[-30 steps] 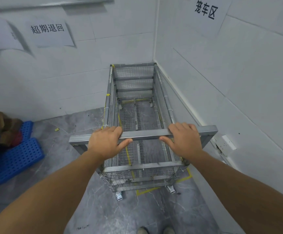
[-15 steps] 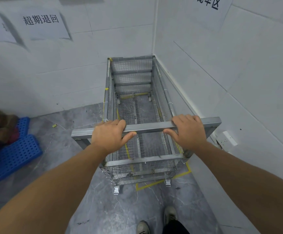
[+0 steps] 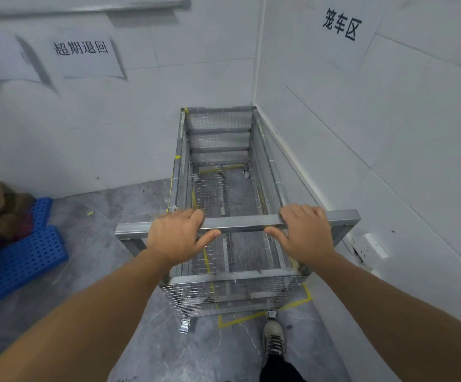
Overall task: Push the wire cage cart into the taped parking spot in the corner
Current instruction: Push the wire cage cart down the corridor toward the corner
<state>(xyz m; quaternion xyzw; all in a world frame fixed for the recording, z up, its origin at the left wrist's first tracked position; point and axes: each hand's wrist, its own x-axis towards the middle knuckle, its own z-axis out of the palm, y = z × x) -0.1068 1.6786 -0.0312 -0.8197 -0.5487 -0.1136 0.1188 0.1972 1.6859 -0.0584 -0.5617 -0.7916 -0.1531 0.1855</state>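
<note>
The grey wire cage cart (image 3: 219, 139) stands lengthwise in the room corner, its far end against the back wall and its right side along the right wall. My left hand (image 3: 177, 237) and my right hand (image 3: 305, 232) both grip the metal handle bar (image 3: 241, 224) at the near end. Yellow tape (image 3: 240, 319) marks a rectangle on the grey floor; its near line shows just in front of the cart's near wheels, and more tape shows through the mesh bottom. The cart's left side sits slightly outside the left tape line.
White walls meet at the corner; paper signs hang on both. A blue perforated plastic pallet (image 3: 22, 260) with cardboard pieces (image 3: 0, 205) lies on the left. A wall socket (image 3: 375, 245) is low on the right wall. My shoe (image 3: 273, 339) stands behind the cart.
The cart has rolled a little deeper into the corner, over the taped rectangle. I have stepped forward with my right foot. Both hands keep the same hold on the handle bar.
</note>
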